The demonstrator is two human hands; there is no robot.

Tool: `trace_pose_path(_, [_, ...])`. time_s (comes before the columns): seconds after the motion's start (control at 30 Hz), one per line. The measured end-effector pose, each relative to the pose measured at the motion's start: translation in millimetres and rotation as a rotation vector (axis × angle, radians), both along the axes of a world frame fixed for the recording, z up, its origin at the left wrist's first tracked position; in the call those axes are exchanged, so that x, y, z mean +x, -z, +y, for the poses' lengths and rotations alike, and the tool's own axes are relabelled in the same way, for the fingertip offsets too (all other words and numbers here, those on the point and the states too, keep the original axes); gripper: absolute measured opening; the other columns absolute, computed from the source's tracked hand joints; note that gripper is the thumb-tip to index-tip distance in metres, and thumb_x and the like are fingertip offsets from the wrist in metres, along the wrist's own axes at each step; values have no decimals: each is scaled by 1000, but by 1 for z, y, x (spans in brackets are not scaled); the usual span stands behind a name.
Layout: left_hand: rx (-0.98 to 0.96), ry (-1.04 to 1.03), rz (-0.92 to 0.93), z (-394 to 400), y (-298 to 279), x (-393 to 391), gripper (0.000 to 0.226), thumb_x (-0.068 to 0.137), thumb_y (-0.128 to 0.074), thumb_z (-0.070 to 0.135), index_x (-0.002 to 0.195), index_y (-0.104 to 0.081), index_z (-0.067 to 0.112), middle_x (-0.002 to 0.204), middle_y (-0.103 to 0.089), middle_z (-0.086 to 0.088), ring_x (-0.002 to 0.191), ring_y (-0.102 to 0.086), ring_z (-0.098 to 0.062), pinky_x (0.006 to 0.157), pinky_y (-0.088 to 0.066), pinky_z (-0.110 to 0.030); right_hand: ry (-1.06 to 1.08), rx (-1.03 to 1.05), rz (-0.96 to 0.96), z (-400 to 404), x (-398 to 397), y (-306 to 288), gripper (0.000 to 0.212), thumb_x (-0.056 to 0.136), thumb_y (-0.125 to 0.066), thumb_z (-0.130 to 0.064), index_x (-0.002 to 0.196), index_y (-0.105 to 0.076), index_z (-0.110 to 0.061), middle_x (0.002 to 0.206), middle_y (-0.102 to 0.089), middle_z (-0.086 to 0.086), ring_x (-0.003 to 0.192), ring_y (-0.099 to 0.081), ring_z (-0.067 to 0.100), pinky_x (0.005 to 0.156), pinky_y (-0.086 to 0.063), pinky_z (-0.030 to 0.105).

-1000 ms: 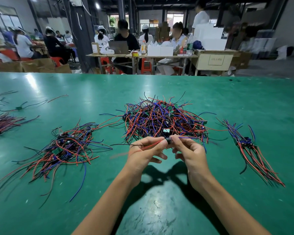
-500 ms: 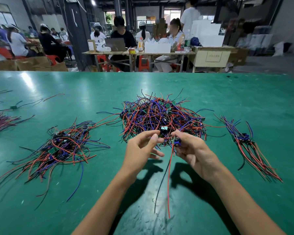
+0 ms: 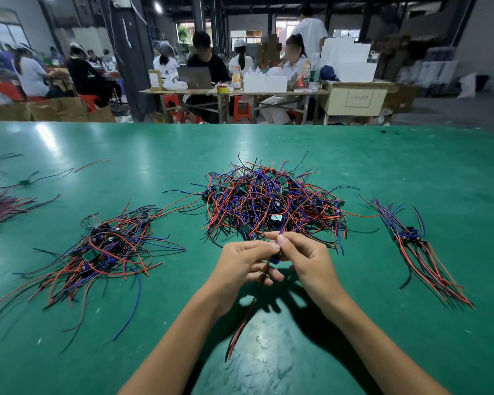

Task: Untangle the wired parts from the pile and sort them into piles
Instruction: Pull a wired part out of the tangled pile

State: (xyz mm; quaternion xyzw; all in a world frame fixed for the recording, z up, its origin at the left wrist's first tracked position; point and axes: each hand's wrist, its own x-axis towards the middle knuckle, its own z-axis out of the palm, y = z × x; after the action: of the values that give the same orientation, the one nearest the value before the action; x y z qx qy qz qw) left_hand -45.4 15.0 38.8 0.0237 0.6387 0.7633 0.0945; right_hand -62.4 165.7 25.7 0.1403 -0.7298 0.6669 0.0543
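A tangled pile (image 3: 271, 201) of red, blue and black wired parts with small green boards lies mid-table. Just in front of it, my left hand (image 3: 243, 263) and my right hand (image 3: 305, 258) meet fingertip to fingertip, both pinching one wired part (image 3: 274, 259) with a small blue body. Its red and black leads (image 3: 240, 332) hang down between my wrists, blurred. A blue wire runs up from my right fingers towards the pile. A loose sorted pile (image 3: 103, 252) lies at the left. A neater bundle (image 3: 414, 246) lies at the right.
The green table (image 3: 411, 172) stretches wide. Another wire bundle (image 3: 0, 206) and a single stray part (image 3: 26, 182) sit at the far left edge. Beyond the far edge, people sit at wooden benches with boxes.
My hands were apart half a second ago, the part in the right hand alone. Now they have closed together on it, and the hanging leads have swung left.
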Motion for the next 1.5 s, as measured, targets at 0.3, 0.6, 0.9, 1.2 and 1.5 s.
trace_pose_path(0.3, [-148,-38,91,4,0,4,32,94,-65,17,63,-74,14,51,-61,-6,33,-49,-17,36,-31,-19,88,-194,-99,-11,11,0,26,100,-56,-5,87,-78,-11,85,-77,4,72,-68,10,64,-53,19])
trace_pose_path(0.6, [-286,63,96,4,0,3,23,87,-69,16,68,-79,6,66,-74,-8,32,-41,-14,39,-25,-18,313,-193,-218,-18,4,5,28,98,-53,-16,80,-73,-20,83,-77,0,54,-56,15,57,-53,39])
trace_pose_path(0.9, [-330,271,69,2,1,6,18,89,-65,6,80,-78,-3,79,-77,-14,35,-38,-8,38,-38,-16,323,-415,-519,24,-16,-12,23,94,-49,-22,85,-71,-18,78,-77,-2,51,-54,11,42,-39,20])
trace_pose_path(1.2, [-237,64,98,-7,7,-5,20,93,-66,23,89,-82,11,85,-78,-10,45,-41,-10,42,-29,-17,-136,-210,-427,20,-13,-11,48,93,-51,-58,112,-74,-20,105,-78,1,81,-72,14,63,-58,27])
trace_pose_path(1.5, [-289,-54,193,-10,16,-13,15,95,-68,17,95,-79,8,84,-78,-7,49,-47,-7,50,-41,-14,135,-264,-250,19,-12,-8,19,103,-56,-22,101,-73,-14,90,-79,7,72,-75,17,59,-59,22])
